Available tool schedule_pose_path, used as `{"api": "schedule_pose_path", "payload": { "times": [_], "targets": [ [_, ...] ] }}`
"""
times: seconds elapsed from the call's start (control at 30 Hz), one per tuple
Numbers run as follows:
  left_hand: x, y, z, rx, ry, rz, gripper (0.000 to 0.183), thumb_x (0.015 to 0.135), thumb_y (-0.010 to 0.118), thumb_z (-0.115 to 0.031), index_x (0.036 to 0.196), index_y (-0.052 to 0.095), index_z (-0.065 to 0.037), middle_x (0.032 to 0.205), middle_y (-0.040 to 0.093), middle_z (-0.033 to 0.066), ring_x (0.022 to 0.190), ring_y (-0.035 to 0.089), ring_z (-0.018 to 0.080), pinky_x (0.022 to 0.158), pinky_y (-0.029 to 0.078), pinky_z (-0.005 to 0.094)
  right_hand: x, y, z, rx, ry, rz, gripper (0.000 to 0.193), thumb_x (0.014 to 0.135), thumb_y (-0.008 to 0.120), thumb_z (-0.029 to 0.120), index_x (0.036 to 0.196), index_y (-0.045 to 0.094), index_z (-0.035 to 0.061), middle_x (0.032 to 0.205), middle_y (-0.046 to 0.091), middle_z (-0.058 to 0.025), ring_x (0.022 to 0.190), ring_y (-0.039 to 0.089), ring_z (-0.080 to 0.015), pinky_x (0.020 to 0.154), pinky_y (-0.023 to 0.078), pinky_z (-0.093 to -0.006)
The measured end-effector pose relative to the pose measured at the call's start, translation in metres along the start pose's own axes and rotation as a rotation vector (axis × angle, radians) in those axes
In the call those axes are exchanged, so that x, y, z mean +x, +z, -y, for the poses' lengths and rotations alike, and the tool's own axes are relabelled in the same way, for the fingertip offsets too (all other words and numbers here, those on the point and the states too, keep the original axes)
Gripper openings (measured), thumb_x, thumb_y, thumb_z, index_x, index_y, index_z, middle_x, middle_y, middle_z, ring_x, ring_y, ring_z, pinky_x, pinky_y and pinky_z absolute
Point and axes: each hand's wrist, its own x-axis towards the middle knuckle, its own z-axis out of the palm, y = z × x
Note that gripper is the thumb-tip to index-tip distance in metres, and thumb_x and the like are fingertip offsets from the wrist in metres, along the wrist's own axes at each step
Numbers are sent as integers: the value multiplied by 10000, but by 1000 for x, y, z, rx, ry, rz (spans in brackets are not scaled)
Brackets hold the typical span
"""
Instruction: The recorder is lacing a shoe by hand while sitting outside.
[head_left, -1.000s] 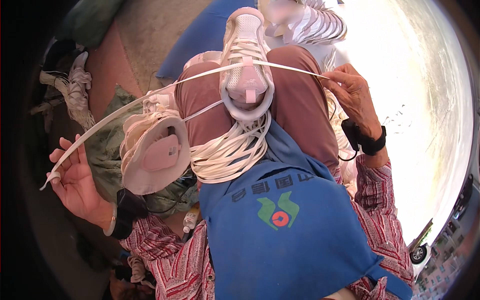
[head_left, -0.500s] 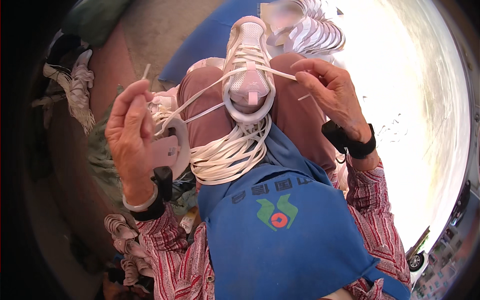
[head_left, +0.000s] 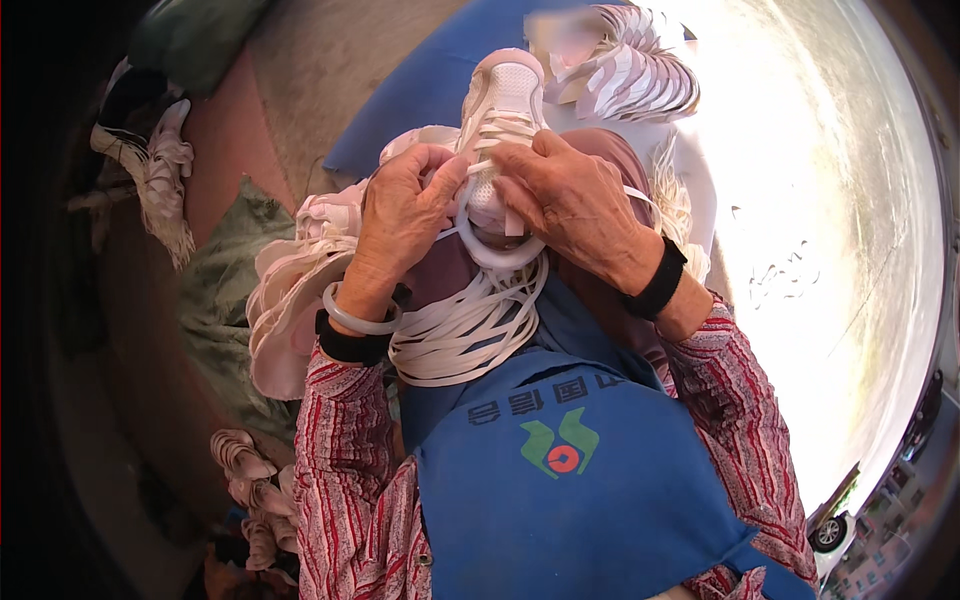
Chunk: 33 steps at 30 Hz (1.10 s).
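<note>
A pale pink and white shoe upper (head_left: 505, 88) lies between my knees, its toe pointing away and its padded collar (head_left: 503, 258) toward me. White lace crosses its front. My left hand (head_left: 408, 205) is closed at the left eyelet edge, thumb and forefinger pinching the white shoelace (head_left: 480, 168). Over the tongue, my right hand (head_left: 572, 205) has its fingers curled in on the lacing; they hide part of the tongue and what they grip. A strand of lace shows beyond the right hand's outer side. Below the collar, a thick bundle of white laces (head_left: 465, 335) rests on my lap.
Pink shoe uppers (head_left: 290, 310) are piled by my left knee. A fanned stack of uppers (head_left: 640, 75) stands ahead to the right. More laces (head_left: 672, 195) hang by my right knee. Other laced uppers (head_left: 165, 160) lie far left, and several more (head_left: 255, 490) at lower left.
Both hands have come inward from wide apart to meet over the shoe upper. The lace ends stretched out to either side before are now drawn in at the lacing.
</note>
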Motion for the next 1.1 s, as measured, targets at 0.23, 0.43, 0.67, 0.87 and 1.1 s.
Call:
{"api": "schedule_pose_path", "payload": {
  "times": [0.23, 0.43, 0.67, 0.87, 1.1],
  "targets": [
    [7, -10, 5, -6, 100, 41, 183, 918, 671, -193, 937, 633, -15, 751, 617, 25, 640, 579, 76, 581, 488, 233, 8, 8, -2, 131, -51, 31, 217, 886, 611, 213, 1011, 621, 36, 909, 611, -180, 784, 649, -372, 681, 517, -447],
    [12, -10, 17, 290, 535, -139, 121, 856, 693, -104, 886, 623, -10, 757, 636, 61, 675, 596, 120, 612, 487, 288, -21, -6, -10, 260, 33, -100, 196, 870, 605, 76, 1038, 592, -23, 925, 604, -203, 820, 618, -381, 742, 499, -446],
    [-3, -14, 14, 110, 281, -175, 176, 897, 659, -86, 1059, 690, -26, 895, 695, 90, 742, 644, 148, 688, 517, 275, -51, -28, -29, 93, 99, 92, 192, 861, 626, 56, 1028, 576, -22, 934, 565, -195, 868, 598, -382, 747, 489, -436],
    [-31, -8, 1, -106, 91, -106, 197, 963, 602, -107, 1119, 664, -3, 884, 684, 46, 700, 610, 74, 651, 499, 195, -57, -39, -42, 158, 57, 145, 126, 847, 653, 42, 963, 636, -5, 881, 600, -164, 783, 606, -371, 701, 497, -419],
    [-32, -11, 14, -133, -28, 13, 199, 965, 619, -148, 1086, 671, 1, 839, 661, 31, 701, 555, 53, 644, 472, 198, -42, -21, -34, 335, 147, -101, 86, 867, 626, 38, 931, 659, -9, 851, 615, -174, 789, 611, -358, 711, 488, -401]
  ]
}}
